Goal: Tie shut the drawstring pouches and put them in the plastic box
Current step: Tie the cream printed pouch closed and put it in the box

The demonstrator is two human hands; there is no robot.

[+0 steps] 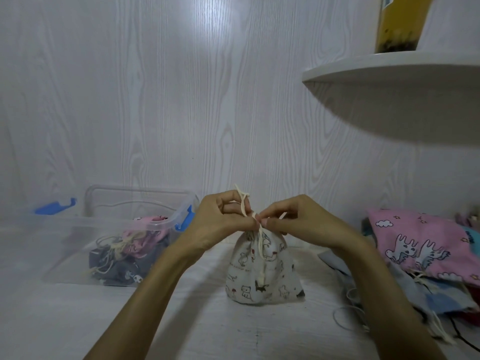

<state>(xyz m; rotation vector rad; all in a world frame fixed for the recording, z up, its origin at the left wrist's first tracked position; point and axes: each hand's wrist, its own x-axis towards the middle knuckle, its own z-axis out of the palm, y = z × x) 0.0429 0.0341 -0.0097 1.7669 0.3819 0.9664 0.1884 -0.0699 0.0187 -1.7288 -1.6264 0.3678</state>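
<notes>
Both hands (259,220) pinch the cream drawstring cord (244,203) above the white animal-print fabric pouch (262,271); a slack pull could leave the knot loose.

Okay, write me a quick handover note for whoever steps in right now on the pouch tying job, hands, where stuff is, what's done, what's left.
Left hand and right hand: both pinch the cream drawstring above the white animal-print pouch, which stands on the table, neck gathered, knot in progress.
Done: pink and dark pouches already lie in the clear plastic box at left, lid off.
Left: finish this knot, put the pouch in the box, then work through the pile of pouches at right.
</notes>
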